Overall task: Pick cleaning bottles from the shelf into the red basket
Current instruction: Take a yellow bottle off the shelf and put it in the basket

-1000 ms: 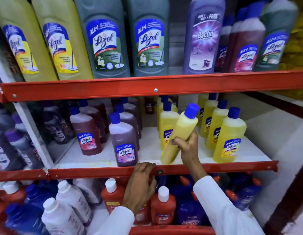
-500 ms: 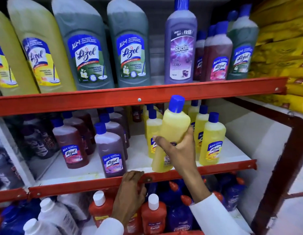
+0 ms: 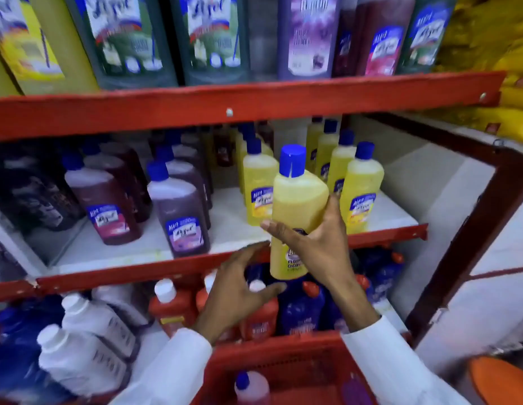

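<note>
My right hand (image 3: 318, 244) grips a yellow floor-cleaner bottle (image 3: 298, 206) with a blue cap, held upright in front of the middle shelf's red edge. My left hand (image 3: 239, 285) is off the shelf rail, fingers spread, just below and left of the bottle, holding nothing. The red basket (image 3: 286, 355) shows at the bottom centre under my arms; a pinkish bottle with a blue cap (image 3: 251, 387) lies inside it. More yellow bottles (image 3: 359, 194) stand on the middle shelf behind the held one.
Purple and maroon bottles (image 3: 178, 211) fill the middle shelf's left side. Large green and yellow bottles line the top shelf (image 3: 225, 103). White, red and blue bottles crowd the bottom shelf. A red upright post (image 3: 470, 229) borders the right; an orange object (image 3: 500, 381) sits at the lower right.
My right hand has drawn the yellow bottle out of the shelf toward me and lower. My left hand has let go of the shelf rail and opened beneath the bottle. The basket has come into view.
</note>
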A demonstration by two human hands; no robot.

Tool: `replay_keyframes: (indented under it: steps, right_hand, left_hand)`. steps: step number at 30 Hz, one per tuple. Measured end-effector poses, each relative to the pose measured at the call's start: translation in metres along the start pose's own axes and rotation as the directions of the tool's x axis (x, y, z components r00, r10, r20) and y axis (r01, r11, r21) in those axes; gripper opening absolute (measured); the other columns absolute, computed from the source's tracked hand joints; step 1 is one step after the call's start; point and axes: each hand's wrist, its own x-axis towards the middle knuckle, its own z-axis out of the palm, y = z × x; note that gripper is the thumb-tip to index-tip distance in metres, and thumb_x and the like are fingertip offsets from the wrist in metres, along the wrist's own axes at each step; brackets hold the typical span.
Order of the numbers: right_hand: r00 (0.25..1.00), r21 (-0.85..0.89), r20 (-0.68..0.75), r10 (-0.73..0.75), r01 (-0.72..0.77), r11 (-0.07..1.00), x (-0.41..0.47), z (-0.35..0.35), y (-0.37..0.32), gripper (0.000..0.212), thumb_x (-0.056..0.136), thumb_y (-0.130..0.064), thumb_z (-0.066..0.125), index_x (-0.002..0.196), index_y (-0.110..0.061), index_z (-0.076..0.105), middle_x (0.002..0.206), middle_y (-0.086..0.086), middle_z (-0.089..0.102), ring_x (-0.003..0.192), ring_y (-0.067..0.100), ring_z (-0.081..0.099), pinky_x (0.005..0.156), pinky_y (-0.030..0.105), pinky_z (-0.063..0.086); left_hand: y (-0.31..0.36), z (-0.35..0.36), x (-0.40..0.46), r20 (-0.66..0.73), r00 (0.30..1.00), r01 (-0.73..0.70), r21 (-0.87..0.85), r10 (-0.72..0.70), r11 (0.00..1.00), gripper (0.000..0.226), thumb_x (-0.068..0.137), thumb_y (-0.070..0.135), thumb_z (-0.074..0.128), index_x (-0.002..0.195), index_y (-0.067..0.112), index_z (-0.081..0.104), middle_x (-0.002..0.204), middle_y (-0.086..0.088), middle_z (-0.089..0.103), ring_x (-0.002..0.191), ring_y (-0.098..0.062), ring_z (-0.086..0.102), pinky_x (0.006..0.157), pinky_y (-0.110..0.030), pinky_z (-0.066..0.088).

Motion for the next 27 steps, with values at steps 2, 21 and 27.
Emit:
replay_keyframes:
  steps: [2, 21, 27]
  right_hand:
    - [0.999, -0.029, 0.038, 0.015, -0.014, 0.999, -0.014, -0.011, 0.014, 0.090, 0.051, -0.049, 0.093, 0.126, -0.025, 0.051, 0.114, -0.004, 0.071, 0.104, 0.016, 0.069, 0.082, 0.043, 0.061]
    - [0.722, -0.520, 0.494, 0.483, -0.199, 0.830, -0.134, -0.070, 0.268, 0.061, 0.039, -0.025, 0.081, 0.100, -0.021, 0.076, 0.096, -0.009, 0.076, 0.086, 0.004, 0.068, 0.077, 0.004, 0.046]
    - [0.696, -0.517, 0.455, 0.556, -0.302, 0.801, -0.156, -0.056, 0.314, 0.050, 0.051, -0.032, 0.083, 0.099, -0.021, 0.074, 0.095, -0.002, 0.079, 0.084, 0.006, 0.071, 0.079, 0.017, 0.053]
  left_hand:
    - [0.015, 0.013, -0.008, 0.030, 0.999, 0.039, -0.217, -0.034, 0.975, 0.060, 0.065, 0.032, 0.089, 0.118, 0.031, 0.059, 0.112, 0.007, 0.073, 0.103, -0.011, 0.069, 0.090, -0.039, 0.056]
    - [-0.119, 0.222, -0.130, 0.147, 0.709, 0.686, 0.080, -0.689, 0.723, 0.030, 0.056, 0.017, 0.082, 0.084, 0.010, 0.076, 0.089, -0.011, 0.078, 0.084, -0.016, 0.067, 0.077, -0.029, 0.053]
    - [-0.132, 0.241, -0.139, 0.116, 0.674, 0.733, 0.018, -0.730, 0.680, 0.029, 0.066, -0.002, 0.081, 0.094, 0.004, 0.075, 0.089, -0.002, 0.069, 0.085, -0.014, 0.060, 0.072, -0.024, 0.042]
